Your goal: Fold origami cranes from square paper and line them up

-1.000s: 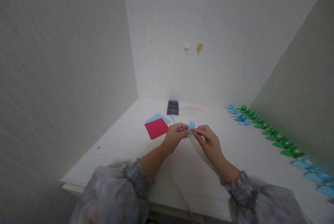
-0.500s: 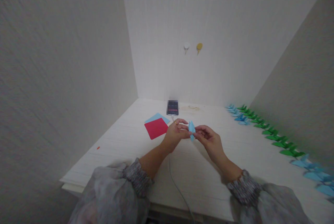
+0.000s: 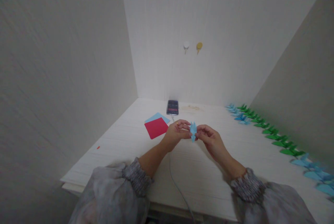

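Observation:
A small light-blue folded paper [image 3: 193,131] is held upright above the white table, between both hands. My left hand [image 3: 176,134] pinches its left side, thumb below and fingers above, a gold ring on one finger. On the other side my right hand [image 3: 212,138] grips the right edge with thumb and fingertips. The paper's folds spread into points at top and bottom; its finer creases are too small to make out. Left of my left hand lie a red paper sheet [image 3: 156,128] and, partly under it, a light-blue sheet [image 3: 158,116].
A phone [image 3: 172,107] lies near the back wall, its cable [image 3: 177,187] running under my left hand to the front edge. Rows of green paper cranes [image 3: 272,137] and blue paper cranes [image 3: 317,175] line the right side. Two hooks [image 3: 199,46] hang on the wall.
The blue folded paper has turned to show more of its broad face and opened out slightly. My right hand has shifted a little to the right.

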`<state>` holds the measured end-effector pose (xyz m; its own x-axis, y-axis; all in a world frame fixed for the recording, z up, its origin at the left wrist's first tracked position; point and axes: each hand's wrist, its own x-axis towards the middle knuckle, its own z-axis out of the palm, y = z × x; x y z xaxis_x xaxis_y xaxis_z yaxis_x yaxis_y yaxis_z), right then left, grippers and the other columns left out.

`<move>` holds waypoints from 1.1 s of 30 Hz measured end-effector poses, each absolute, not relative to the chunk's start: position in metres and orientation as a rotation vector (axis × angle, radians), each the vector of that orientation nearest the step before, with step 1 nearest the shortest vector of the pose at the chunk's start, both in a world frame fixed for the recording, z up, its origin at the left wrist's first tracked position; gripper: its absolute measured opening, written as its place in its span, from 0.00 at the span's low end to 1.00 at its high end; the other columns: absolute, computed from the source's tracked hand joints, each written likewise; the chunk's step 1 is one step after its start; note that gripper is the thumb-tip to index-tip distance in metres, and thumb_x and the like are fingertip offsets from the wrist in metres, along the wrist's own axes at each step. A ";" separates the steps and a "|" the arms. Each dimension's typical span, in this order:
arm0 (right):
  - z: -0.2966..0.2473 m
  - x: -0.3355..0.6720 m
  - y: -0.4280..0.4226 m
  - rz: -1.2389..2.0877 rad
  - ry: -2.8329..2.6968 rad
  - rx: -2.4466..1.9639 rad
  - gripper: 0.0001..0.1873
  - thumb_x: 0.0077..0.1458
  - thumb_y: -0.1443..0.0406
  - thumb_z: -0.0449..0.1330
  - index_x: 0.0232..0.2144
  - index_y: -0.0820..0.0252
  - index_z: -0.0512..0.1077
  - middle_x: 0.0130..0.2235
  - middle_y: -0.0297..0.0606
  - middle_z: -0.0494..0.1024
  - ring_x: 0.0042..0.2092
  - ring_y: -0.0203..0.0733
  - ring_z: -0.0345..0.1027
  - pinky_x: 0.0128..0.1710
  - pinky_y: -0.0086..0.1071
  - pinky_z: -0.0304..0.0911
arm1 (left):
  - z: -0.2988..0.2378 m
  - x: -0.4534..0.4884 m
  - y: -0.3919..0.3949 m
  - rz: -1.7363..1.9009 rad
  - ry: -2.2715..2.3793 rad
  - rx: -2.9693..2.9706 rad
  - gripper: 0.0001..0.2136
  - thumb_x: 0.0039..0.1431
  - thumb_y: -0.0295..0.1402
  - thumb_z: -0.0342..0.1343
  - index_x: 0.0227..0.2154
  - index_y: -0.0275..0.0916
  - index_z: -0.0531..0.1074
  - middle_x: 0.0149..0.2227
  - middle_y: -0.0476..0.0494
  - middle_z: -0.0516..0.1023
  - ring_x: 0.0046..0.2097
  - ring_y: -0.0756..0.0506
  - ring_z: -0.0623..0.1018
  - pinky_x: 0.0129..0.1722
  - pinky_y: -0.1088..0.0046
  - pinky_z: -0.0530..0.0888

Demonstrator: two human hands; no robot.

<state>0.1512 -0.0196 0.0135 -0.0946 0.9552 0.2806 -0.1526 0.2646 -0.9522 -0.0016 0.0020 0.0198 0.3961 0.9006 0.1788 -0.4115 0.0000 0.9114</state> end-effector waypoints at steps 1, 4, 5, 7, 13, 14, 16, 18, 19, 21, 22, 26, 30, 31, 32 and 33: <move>0.014 0.151 -0.020 1.150 -1.311 -0.852 0.08 0.40 0.66 0.61 0.27 0.59 0.69 0.23 0.31 0.71 0.25 0.34 0.64 0.29 0.30 0.61 | 0.020 -0.002 0.002 1.114 0.544 1.148 0.17 0.32 0.26 0.62 0.31 0.35 0.67 0.28 0.49 0.73 0.27 0.50 0.74 0.31 0.71 0.70; 0.016 0.151 -0.022 1.153 -1.323 -0.859 0.07 0.40 0.66 0.61 0.26 0.60 0.69 0.23 0.32 0.71 0.26 0.35 0.64 0.30 0.31 0.60 | 0.020 -0.002 0.001 1.074 0.561 1.167 0.13 0.35 0.27 0.61 0.29 0.34 0.69 0.25 0.47 0.75 0.27 0.49 0.75 0.33 0.70 0.70; 0.016 0.151 -0.022 1.150 -1.331 -0.861 0.07 0.40 0.65 0.60 0.26 0.60 0.69 0.23 0.32 0.71 0.26 0.35 0.64 0.30 0.31 0.60 | 0.019 -0.003 0.001 1.056 0.571 1.171 0.12 0.35 0.28 0.61 0.28 0.33 0.69 0.24 0.47 0.75 0.27 0.49 0.75 0.34 0.69 0.70; 0.016 0.152 -0.022 1.141 -1.353 -0.863 0.06 0.41 0.65 0.60 0.26 0.59 0.69 0.23 0.32 0.71 0.26 0.36 0.64 0.30 0.32 0.61 | 0.019 -0.003 0.001 1.039 0.591 1.176 0.10 0.36 0.29 0.60 0.26 0.33 0.70 0.23 0.46 0.75 0.27 0.48 0.75 0.34 0.69 0.70; 0.012 0.155 -0.020 1.074 -1.420 -0.789 0.02 0.41 0.66 0.60 0.24 0.57 0.70 0.29 0.33 0.70 0.29 0.36 0.65 0.31 0.32 0.62 | 0.020 -0.003 0.001 1.029 0.568 1.198 0.07 0.37 0.28 0.59 0.24 0.34 0.70 0.23 0.47 0.75 0.28 0.48 0.75 0.35 0.69 0.70; 0.012 0.155 -0.020 1.057 -1.437 -0.785 0.02 0.42 0.66 0.60 0.24 0.57 0.70 0.30 0.34 0.69 0.30 0.36 0.65 0.31 0.33 0.62 | 0.020 -0.003 0.001 1.031 0.571 1.203 0.07 0.37 0.29 0.59 0.24 0.34 0.70 0.23 0.47 0.75 0.29 0.48 0.75 0.35 0.69 0.69; 0.014 0.156 -0.020 1.016 -1.479 -0.783 0.02 0.42 0.65 0.59 0.24 0.56 0.71 0.31 0.34 0.69 0.31 0.37 0.64 0.31 0.33 0.62 | 0.021 -0.003 0.001 1.036 0.585 1.214 0.07 0.38 0.29 0.59 0.24 0.34 0.70 0.24 0.47 0.75 0.29 0.49 0.74 0.34 0.70 0.69; 0.017 0.156 -0.021 0.961 -1.525 -0.787 0.01 0.43 0.65 0.59 0.23 0.56 0.71 0.31 0.35 0.68 0.32 0.37 0.64 0.31 0.33 0.62 | 0.021 -0.004 0.001 1.046 0.601 1.225 0.07 0.38 0.30 0.58 0.24 0.33 0.70 0.24 0.47 0.74 0.28 0.50 0.73 0.34 0.71 0.69; 0.019 0.156 -0.022 0.930 -1.552 -0.794 0.02 0.44 0.65 0.58 0.23 0.56 0.71 0.31 0.35 0.68 0.32 0.37 0.64 0.31 0.32 0.62 | 0.021 -0.004 0.001 1.054 0.611 1.232 0.08 0.38 0.31 0.59 0.23 0.33 0.70 0.24 0.47 0.73 0.28 0.51 0.73 0.33 0.72 0.68; 0.023 0.156 -0.024 0.870 -1.612 -0.817 0.03 0.45 0.65 0.58 0.23 0.55 0.72 0.31 0.35 0.67 0.32 0.37 0.63 0.31 0.32 0.62 | 0.020 -0.003 0.001 1.077 0.629 1.244 0.09 0.36 0.30 0.60 0.23 0.33 0.70 0.23 0.48 0.73 0.26 0.52 0.72 0.31 0.74 0.68; 0.024 0.156 -0.025 0.850 -1.640 -0.823 0.04 0.46 0.65 0.57 0.24 0.55 0.72 0.31 0.35 0.66 0.31 0.37 0.63 0.31 0.32 0.62 | 0.019 -0.003 0.002 1.084 0.636 1.247 0.10 0.35 0.30 0.61 0.23 0.33 0.69 0.23 0.48 0.72 0.26 0.52 0.72 0.30 0.75 0.68; 0.024 0.156 -0.025 0.829 -1.668 -0.825 0.06 0.48 0.64 0.55 0.26 0.56 0.72 0.33 0.37 0.66 0.33 0.37 0.63 0.33 0.33 0.61 | 0.017 -0.001 0.002 1.078 0.650 1.228 0.13 0.34 0.31 0.62 0.25 0.33 0.67 0.21 0.49 0.73 0.24 0.52 0.72 0.28 0.76 0.67; 0.017 0.152 -0.022 0.860 -1.518 -0.887 0.07 0.43 0.62 0.60 0.28 0.57 0.69 0.30 0.35 0.68 0.33 0.37 0.64 0.33 0.31 0.61 | 0.019 0.000 0.002 1.135 0.660 1.229 0.15 0.32 0.31 0.63 0.25 0.34 0.65 0.21 0.51 0.71 0.24 0.52 0.72 0.28 0.76 0.67; 0.015 0.151 -0.021 0.883 -1.479 -0.899 0.09 0.42 0.61 0.60 0.29 0.57 0.67 0.29 0.34 0.68 0.32 0.37 0.64 0.32 0.31 0.61 | 0.020 0.001 0.002 1.154 0.659 1.230 0.15 0.32 0.31 0.63 0.25 0.34 0.64 0.21 0.52 0.71 0.24 0.53 0.72 0.28 0.76 0.67; 0.014 0.150 -0.020 0.906 -1.447 -0.904 0.11 0.41 0.61 0.61 0.30 0.57 0.66 0.28 0.34 0.69 0.31 0.36 0.64 0.32 0.31 0.61 | 0.021 0.001 0.001 1.169 0.658 1.230 0.16 0.31 0.31 0.63 0.25 0.35 0.64 0.21 0.52 0.71 0.24 0.53 0.72 0.28 0.76 0.67; 0.013 0.150 -0.019 0.926 -1.424 -0.905 0.13 0.41 0.61 0.61 0.31 0.57 0.65 0.28 0.34 0.69 0.31 0.36 0.64 0.32 0.31 0.62 | 0.022 0.001 0.001 1.181 0.658 1.230 0.16 0.31 0.31 0.63 0.25 0.35 0.64 0.22 0.52 0.71 0.24 0.53 0.72 0.28 0.77 0.67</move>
<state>0.1497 -0.0188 0.0130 -0.0485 0.9198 0.3894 0.0170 0.3905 -0.9204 0.0010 0.0011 0.0218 0.3143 0.9287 0.1969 -0.3215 -0.0910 0.9425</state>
